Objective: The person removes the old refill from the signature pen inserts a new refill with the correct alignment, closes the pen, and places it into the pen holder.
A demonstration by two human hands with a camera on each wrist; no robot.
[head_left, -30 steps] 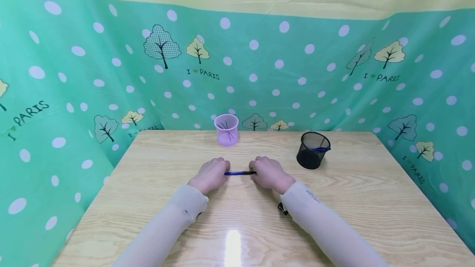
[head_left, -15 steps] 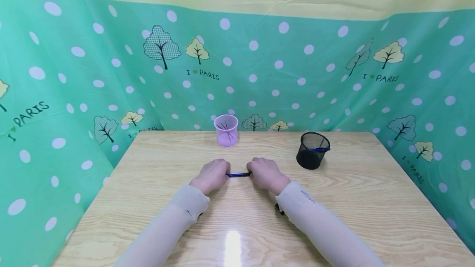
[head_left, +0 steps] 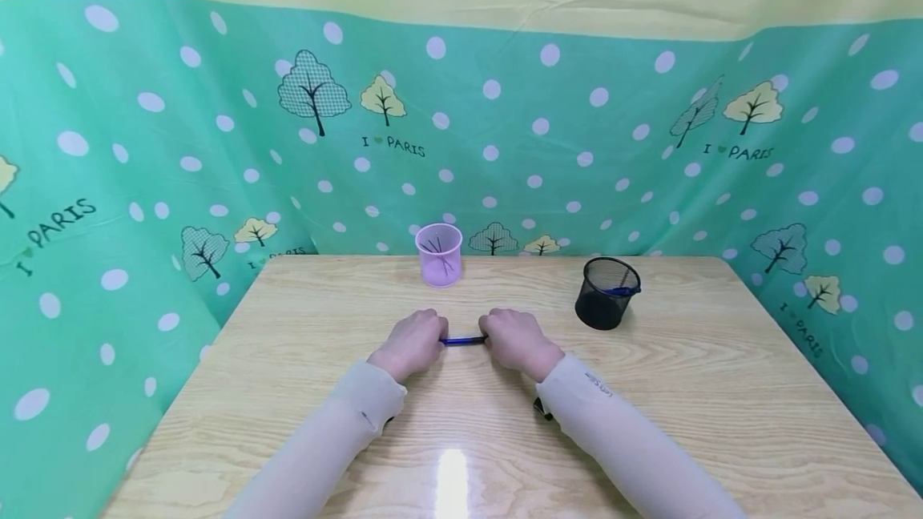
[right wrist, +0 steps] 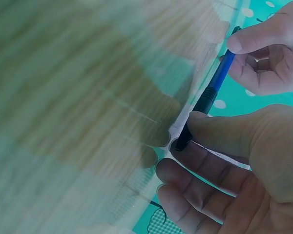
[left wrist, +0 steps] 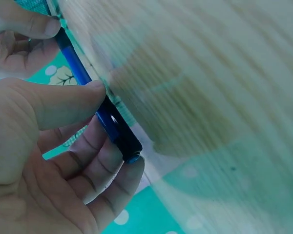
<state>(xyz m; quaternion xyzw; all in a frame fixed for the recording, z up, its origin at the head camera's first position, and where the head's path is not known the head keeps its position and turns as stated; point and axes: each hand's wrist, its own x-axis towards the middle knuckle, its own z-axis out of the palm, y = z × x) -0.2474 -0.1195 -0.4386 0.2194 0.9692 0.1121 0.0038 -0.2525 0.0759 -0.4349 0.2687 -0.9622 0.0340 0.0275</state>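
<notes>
Sleeved arms stretched out low over a wooden table, left hand and right hand pinching opposite ends of a blue pen, sideways in front of the lilac cup, black mesh cup right of the lilac cup, patterned curtain behind.

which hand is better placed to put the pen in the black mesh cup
Probably the right hand: like the left hand, it pinches the blue pen, but it is nearer the black mesh cup.
</notes>
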